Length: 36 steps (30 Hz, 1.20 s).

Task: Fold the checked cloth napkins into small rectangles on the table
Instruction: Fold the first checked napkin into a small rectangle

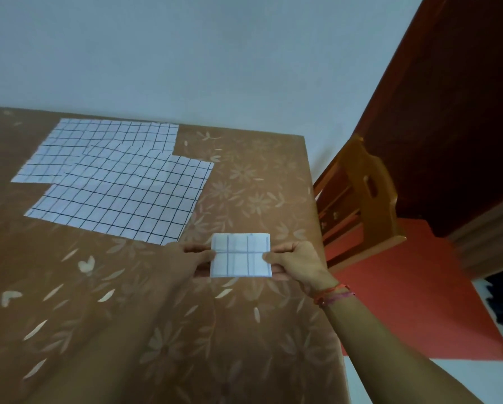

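**Folded napkin could spring open close to the table edge**

The table (244,330) ends just right of your right grip (297,263), so a slip there could drop the cloth to the floor. The spread napkins (122,188) lie beyond your left grip (190,258); a careless reach would rumple them. Both grips pinch the folded napkin (241,255) between them, one on each side edge. Release unevenly and its layers may splay. Whether it rests on the table, I cannot tell.

Count: one table, one chair (361,199), at least two overlapping spread napkins, one folded napkin, two grips.
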Each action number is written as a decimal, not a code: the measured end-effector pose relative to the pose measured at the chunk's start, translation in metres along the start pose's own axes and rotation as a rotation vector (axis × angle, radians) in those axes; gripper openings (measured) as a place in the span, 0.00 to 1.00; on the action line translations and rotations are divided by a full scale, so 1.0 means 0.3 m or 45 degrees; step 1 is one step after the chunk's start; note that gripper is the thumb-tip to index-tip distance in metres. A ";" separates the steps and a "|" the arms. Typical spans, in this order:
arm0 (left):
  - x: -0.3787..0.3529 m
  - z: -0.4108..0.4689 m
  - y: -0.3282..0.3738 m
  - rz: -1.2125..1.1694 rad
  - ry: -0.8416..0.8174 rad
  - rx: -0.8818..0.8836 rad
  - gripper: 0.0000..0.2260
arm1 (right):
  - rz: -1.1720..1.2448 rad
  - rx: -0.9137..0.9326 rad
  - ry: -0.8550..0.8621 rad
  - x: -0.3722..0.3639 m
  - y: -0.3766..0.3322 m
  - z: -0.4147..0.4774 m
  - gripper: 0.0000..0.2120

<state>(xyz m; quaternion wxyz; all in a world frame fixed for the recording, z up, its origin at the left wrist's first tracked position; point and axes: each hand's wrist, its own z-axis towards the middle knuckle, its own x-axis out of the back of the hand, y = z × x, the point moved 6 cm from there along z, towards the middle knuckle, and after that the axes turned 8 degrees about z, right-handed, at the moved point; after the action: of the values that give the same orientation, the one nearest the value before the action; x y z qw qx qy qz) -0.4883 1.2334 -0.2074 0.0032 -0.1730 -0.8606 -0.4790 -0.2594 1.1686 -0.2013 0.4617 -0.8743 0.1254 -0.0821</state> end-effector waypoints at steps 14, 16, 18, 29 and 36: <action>0.031 0.363 -0.034 0.295 0.202 -0.054 0.04 | -0.146 -0.057 0.055 -0.074 0.060 0.412 0.07; 0.033 0.412 -0.052 0.358 0.227 -0.042 0.04 | -0.157 -0.046 0.065 -0.081 0.069 0.446 0.06; 0.033 0.453 -0.068 0.382 0.251 -0.029 0.04 | -0.193 -0.027 0.084 -0.083 0.076 0.475 0.04; -0.031 0.598 -0.030 0.539 0.298 -0.120 0.03 | -0.290 0.058 0.195 -0.042 0.074 0.592 0.01; -0.108 0.638 -0.014 0.626 0.209 -0.110 0.04 | -0.392 0.109 0.277 0.023 0.053 0.620 0.10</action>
<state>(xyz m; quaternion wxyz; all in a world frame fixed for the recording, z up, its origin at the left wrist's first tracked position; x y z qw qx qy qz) -0.4284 1.3798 -0.3201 0.1820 -0.3373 -0.7684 -0.5125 -0.2069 1.3044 -0.3184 0.4642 -0.8486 0.0360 -0.2511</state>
